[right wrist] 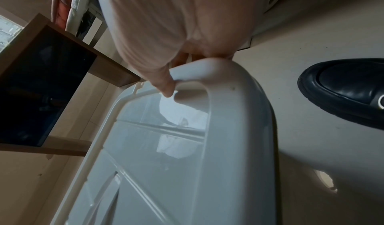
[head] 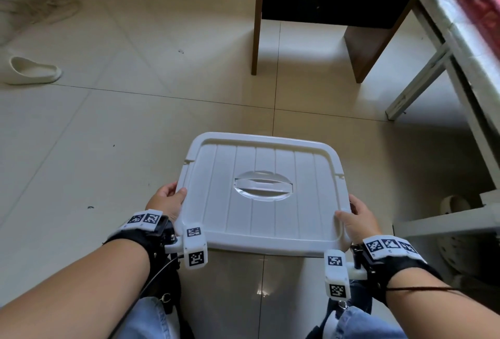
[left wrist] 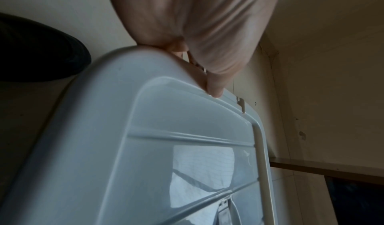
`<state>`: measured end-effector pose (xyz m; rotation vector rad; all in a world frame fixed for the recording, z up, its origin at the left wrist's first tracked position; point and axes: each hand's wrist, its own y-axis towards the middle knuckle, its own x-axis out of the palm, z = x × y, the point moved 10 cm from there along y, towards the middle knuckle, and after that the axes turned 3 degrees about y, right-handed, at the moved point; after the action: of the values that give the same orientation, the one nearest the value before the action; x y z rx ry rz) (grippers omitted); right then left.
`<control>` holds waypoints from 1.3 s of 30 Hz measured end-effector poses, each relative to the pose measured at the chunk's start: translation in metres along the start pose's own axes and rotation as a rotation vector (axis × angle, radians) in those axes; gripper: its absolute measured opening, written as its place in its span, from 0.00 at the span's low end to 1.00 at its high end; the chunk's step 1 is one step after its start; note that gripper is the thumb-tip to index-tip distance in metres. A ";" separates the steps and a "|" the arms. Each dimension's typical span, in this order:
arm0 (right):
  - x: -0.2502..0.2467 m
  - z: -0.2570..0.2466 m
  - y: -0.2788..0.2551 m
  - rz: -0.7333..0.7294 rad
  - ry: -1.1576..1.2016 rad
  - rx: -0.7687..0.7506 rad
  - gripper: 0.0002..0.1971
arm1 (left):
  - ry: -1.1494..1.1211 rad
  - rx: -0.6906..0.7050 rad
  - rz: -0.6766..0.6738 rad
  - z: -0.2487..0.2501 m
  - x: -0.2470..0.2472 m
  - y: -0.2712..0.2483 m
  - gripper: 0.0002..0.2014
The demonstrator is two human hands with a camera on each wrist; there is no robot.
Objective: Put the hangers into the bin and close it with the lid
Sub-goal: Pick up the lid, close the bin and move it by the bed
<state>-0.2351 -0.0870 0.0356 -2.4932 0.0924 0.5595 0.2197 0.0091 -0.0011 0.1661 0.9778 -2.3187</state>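
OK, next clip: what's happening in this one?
A person holds a white plastic lid by its two side edges, the left hand on one side and the right hand on the other, thumbs on top. The lid is over a tiled floor. No bin or hangers can be seen.

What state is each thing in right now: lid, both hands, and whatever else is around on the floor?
lid: held in the air, top side up, gripped at both near corners, not on any bin
left hand: grips the lid's left edge, thumb on top
right hand: grips the lid's right edge, thumb on top
bin and hangers: not visible in any view
slipper: lying on the floor, far left
black shoe: on the floor beside the lid
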 end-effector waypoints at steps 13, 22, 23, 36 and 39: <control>0.000 0.008 -0.002 0.046 -0.059 0.061 0.26 | 0.040 -0.034 0.023 -0.009 -0.005 0.004 0.17; 0.001 0.019 0.004 0.046 -0.063 0.097 0.30 | 0.060 -0.074 0.035 -0.008 -0.007 -0.005 0.13; 0.001 0.018 0.003 0.057 -0.067 0.093 0.30 | 0.063 -0.076 0.037 -0.006 -0.007 -0.007 0.15; -0.009 0.021 0.008 0.157 -0.063 0.204 0.34 | 0.149 -0.217 -0.011 -0.010 -0.014 -0.002 0.39; -0.007 0.027 0.006 0.166 -0.013 0.272 0.36 | 0.157 -0.208 -0.036 -0.011 -0.012 0.000 0.40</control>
<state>-0.2523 -0.0774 0.0155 -2.2294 0.3496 0.5881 0.2280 0.0226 -0.0045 0.2505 1.3023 -2.2441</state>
